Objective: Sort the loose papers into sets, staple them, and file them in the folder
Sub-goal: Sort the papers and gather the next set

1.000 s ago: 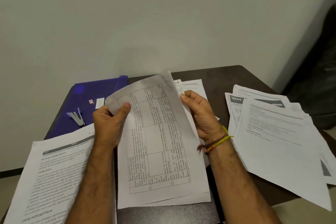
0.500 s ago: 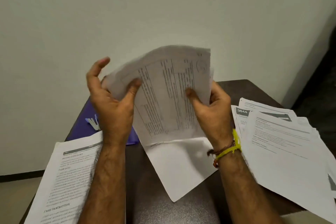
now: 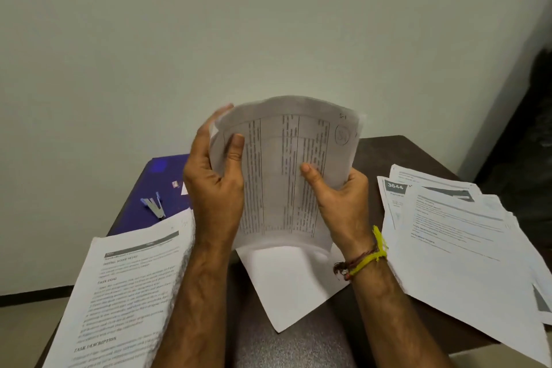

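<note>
I hold a set of papers (image 3: pixel 280 176) printed with a table upright above the dark table (image 3: pixel 298 346). My left hand (image 3: pixel 215 185) grips its left edge, thumb on the front. My right hand (image 3: pixel 337 197) grips its lower right part, thumb on the front. Under the set lies a blank white sheet (image 3: pixel 286 284). A blue folder (image 3: pixel 155 188) lies at the back left with a small stapler (image 3: pixel 153 206) on it. A text stack (image 3: pixel 125 293) lies at the front left, and a loose spread of papers (image 3: pixel 460 245) lies at the right.
A pale wall stands right behind the table. The right-hand papers hang over the table's front right edge. A dark object (image 3: pixel 528 134) fills the far right. Small scraps (image 3: pixel 176 184) lie on the folder.
Both hands lifted the table-printed set off the table and stood it upright. One blank sheet stayed lying on the table. My left fingers closed in on the set's left edge.
</note>
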